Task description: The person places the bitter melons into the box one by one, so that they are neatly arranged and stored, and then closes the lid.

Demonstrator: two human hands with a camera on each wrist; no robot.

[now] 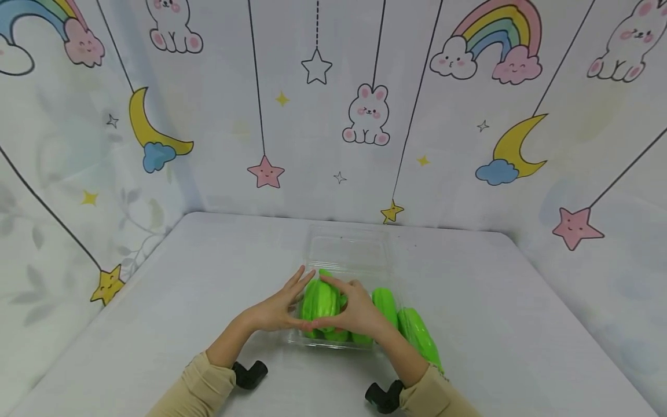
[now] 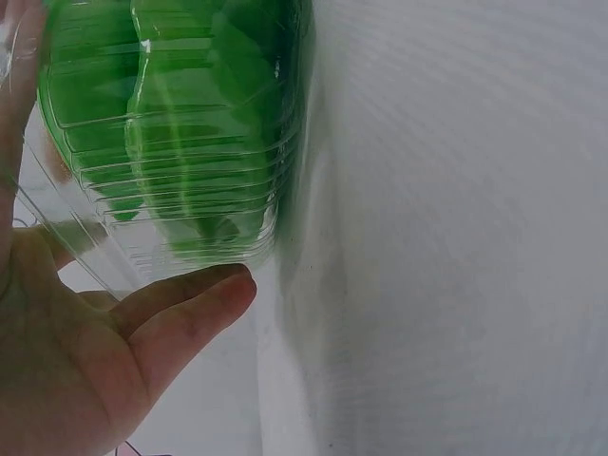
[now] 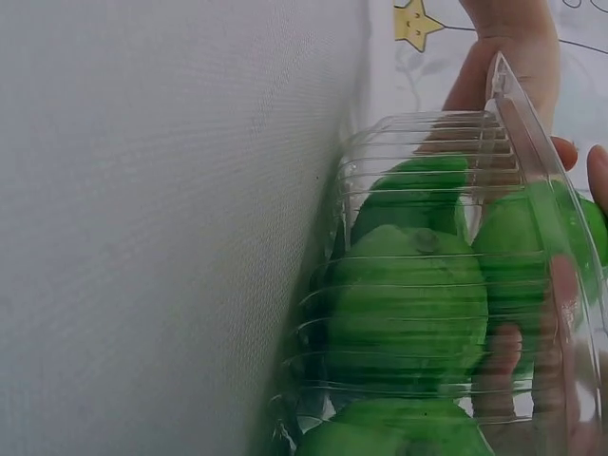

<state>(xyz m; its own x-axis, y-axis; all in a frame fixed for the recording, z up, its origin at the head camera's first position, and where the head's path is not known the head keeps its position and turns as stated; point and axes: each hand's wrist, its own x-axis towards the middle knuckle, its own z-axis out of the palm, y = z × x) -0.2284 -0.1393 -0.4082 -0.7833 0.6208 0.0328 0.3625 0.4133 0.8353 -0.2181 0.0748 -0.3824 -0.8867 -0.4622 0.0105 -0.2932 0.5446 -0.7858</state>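
A clear plastic clamshell box stands on the white table with its lid folded back. Several bright green, ridged, elongated pieces like toy vegetables lie inside. My right hand holds the top green piece lengthwise, thumb at its near end and fingers at its far end. Through the box wall, green pieces show beneath this one in the right wrist view. My left hand reaches over the box's left side, fingers spread and fairly straight, with its thumb close to the right thumb. In the left wrist view, fingers extend beside the box's ribbed wall.
Another green piece is at the box's right side, and one more lies on the table beyond it, near my right forearm. Black angled devices sit at both wrists. A cartoon-printed curtain hangs behind the table.
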